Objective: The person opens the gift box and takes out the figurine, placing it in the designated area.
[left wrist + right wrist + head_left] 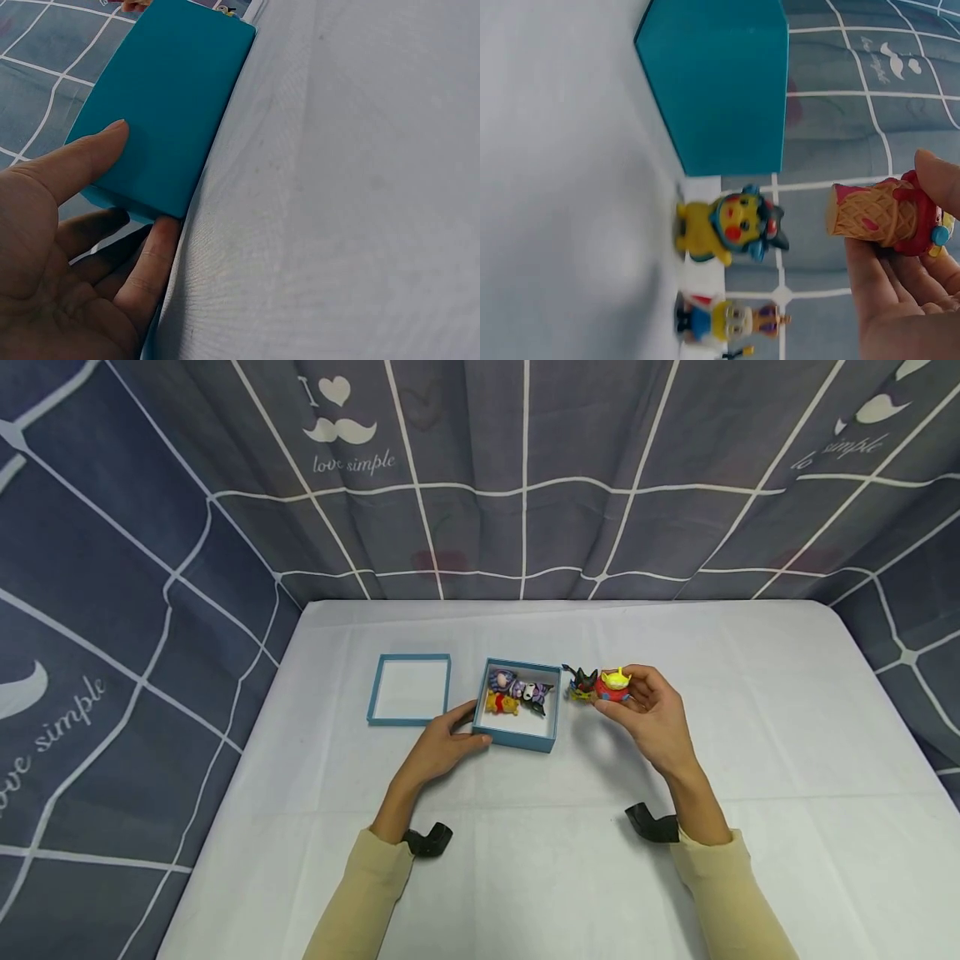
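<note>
My left hand (442, 747) grips the near left corner of an open blue box (517, 740), thumb on its front wall (172, 97) and fingers at its side. Inside the box lie several small figurines, among them a purple one (502, 680), a yellow bear in red (501, 702) and a black-and-purple one (534, 693). My right hand (660, 714) pinches a figurine shaped like an ice-cream cone (881, 214) with a red top, raised above the table right of the box. Beside it stand a yellow figurine in a blue hood (731, 225) and a crowned figurine (731, 319).
A blue-rimmed lid (408, 722) with a white inside lies left of the box. The white-covered table (540, 868) meets grey checked curtains (480, 535) at its back and sides. A black wrist mount (429, 841) sticks out from each sleeve.
</note>
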Motion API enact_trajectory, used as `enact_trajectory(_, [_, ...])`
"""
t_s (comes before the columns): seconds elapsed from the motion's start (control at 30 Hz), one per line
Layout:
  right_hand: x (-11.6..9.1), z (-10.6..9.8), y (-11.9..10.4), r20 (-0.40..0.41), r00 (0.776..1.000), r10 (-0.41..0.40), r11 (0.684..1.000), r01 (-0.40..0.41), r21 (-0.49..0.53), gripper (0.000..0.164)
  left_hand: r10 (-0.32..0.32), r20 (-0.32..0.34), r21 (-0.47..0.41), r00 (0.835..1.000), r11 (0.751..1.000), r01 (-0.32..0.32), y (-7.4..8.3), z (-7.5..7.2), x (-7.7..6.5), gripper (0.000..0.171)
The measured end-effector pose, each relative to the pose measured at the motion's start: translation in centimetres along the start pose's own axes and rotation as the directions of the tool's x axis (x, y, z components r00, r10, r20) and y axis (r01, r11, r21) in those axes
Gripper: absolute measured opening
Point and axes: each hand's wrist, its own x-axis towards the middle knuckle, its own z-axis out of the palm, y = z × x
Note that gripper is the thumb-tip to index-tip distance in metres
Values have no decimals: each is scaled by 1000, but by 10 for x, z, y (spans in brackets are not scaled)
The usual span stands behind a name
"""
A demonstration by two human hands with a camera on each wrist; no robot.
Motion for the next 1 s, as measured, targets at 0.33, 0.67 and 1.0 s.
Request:
enact_trajectory(0.33, [-7,-28,4,-89,996,28,997,-35,-72,45,10,-10,24,1000,1000,-10,-1,1,0,73])
enact_trajectory(0.67, [-10,-45,20,-181,983,38,999,-36,11,47,19,-17,40,1000,999,-19,-2,0,0,74])
enact_trajectory(1.0, [-9,-61,35,-187,980,65,998,-59,37,46,44,-8,55,999,998,-43,-2,-1,-1,73])
